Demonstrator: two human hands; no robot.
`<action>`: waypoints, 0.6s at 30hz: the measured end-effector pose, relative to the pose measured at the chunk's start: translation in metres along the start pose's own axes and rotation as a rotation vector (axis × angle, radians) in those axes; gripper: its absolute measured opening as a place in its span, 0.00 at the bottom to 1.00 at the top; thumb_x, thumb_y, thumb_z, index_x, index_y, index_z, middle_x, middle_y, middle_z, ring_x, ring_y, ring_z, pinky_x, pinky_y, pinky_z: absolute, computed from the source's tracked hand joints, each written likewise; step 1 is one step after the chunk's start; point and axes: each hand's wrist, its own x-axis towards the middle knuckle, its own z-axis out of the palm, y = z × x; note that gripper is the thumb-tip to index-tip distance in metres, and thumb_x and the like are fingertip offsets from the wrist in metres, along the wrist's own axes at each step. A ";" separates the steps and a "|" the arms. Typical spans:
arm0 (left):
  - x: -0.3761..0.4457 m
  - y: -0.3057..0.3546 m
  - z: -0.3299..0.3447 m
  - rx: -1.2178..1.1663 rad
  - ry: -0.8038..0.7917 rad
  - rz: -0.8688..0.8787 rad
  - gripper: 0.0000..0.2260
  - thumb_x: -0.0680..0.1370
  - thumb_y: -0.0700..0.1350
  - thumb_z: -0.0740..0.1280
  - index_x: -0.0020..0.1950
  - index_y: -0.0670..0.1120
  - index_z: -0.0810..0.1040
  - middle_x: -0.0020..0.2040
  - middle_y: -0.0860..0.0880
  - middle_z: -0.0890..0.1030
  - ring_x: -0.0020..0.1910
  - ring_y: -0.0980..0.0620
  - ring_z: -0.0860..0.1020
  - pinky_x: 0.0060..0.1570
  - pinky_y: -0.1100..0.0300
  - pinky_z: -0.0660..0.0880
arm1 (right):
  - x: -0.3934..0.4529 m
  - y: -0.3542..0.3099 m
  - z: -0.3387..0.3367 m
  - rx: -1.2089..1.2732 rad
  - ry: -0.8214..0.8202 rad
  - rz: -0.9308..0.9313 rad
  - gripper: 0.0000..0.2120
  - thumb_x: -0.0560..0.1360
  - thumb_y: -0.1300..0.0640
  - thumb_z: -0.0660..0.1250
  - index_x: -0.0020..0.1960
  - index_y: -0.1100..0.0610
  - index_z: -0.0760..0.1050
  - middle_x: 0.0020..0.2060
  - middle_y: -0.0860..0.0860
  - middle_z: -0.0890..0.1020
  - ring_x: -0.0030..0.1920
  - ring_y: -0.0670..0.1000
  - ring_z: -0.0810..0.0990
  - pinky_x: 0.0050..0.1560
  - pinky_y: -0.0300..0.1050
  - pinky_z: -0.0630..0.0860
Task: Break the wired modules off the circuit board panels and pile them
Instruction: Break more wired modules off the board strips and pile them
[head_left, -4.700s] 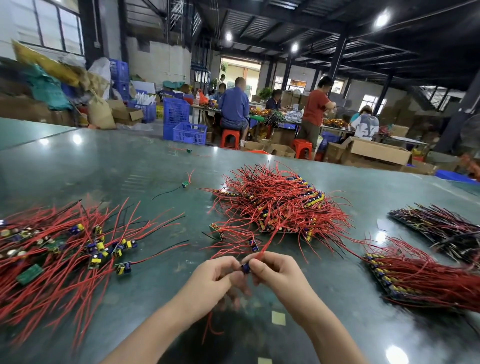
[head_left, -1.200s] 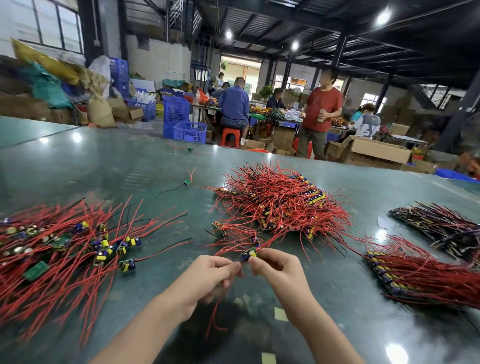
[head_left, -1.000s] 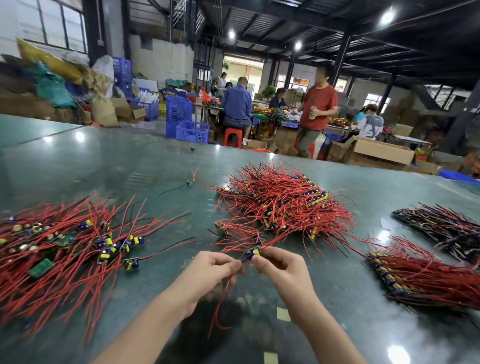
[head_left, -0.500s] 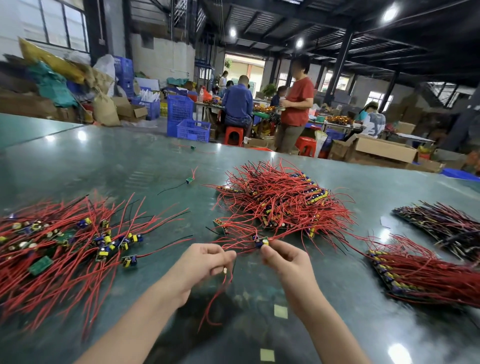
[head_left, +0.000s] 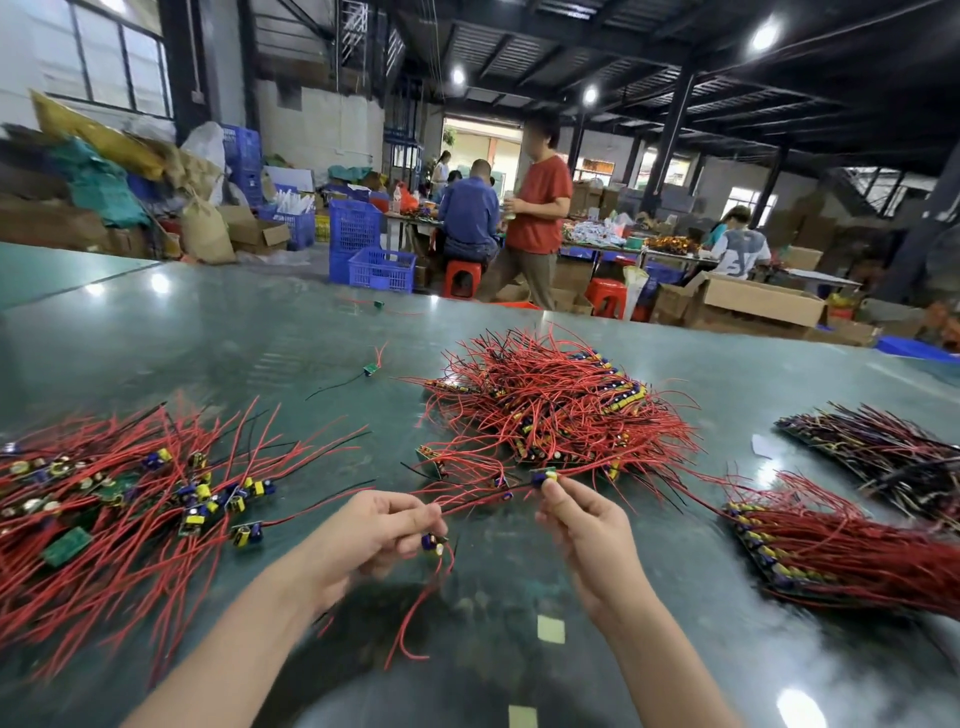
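Observation:
My left hand (head_left: 379, 530) pinches a small wired module (head_left: 432, 541) with a blue capacitor; its red wire curls down toward me. My right hand (head_left: 582, 519) pinches another module (head_left: 544, 476) whose red wires run back to the left. The two hands are apart. A pile of separated modules (head_left: 119, 499) with red wires lies at the left. A heap of wired panel pieces (head_left: 550, 410) sits in the middle of the green table (head_left: 208, 332).
Two more stacks of wired panels lie at the right, one red-wired (head_left: 841, 551), one darker (head_left: 883, 457). A loose module (head_left: 370, 369) lies farther back. Beyond the table, people work among blue crates (head_left: 382, 267), red stools and cardboard boxes (head_left: 753, 299).
My hands held one piece together, then pulled apart, each keeping a module. My left hand has dropped lower. The person in red has walked to the left.

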 end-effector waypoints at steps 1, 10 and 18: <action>-0.001 0.000 -0.004 -0.023 -0.019 -0.020 0.11 0.69 0.52 0.70 0.38 0.45 0.83 0.23 0.53 0.69 0.19 0.60 0.58 0.20 0.69 0.53 | 0.002 -0.001 -0.002 0.027 0.024 -0.006 0.06 0.73 0.65 0.67 0.42 0.59 0.82 0.31 0.49 0.81 0.30 0.42 0.77 0.35 0.31 0.75; -0.003 0.000 -0.009 -0.283 0.021 -0.054 0.10 0.69 0.45 0.67 0.35 0.40 0.84 0.25 0.47 0.76 0.17 0.61 0.60 0.17 0.72 0.58 | 0.004 0.002 -0.002 0.216 0.033 0.077 0.04 0.73 0.68 0.65 0.44 0.65 0.79 0.30 0.50 0.81 0.30 0.42 0.78 0.33 0.32 0.77; -0.015 0.013 -0.017 0.711 0.787 0.212 0.19 0.71 0.60 0.58 0.42 0.52 0.84 0.38 0.51 0.85 0.35 0.48 0.79 0.34 0.60 0.72 | -0.002 0.001 -0.001 -0.218 -0.043 0.000 0.06 0.71 0.60 0.71 0.36 0.53 0.84 0.30 0.48 0.78 0.31 0.44 0.74 0.40 0.38 0.73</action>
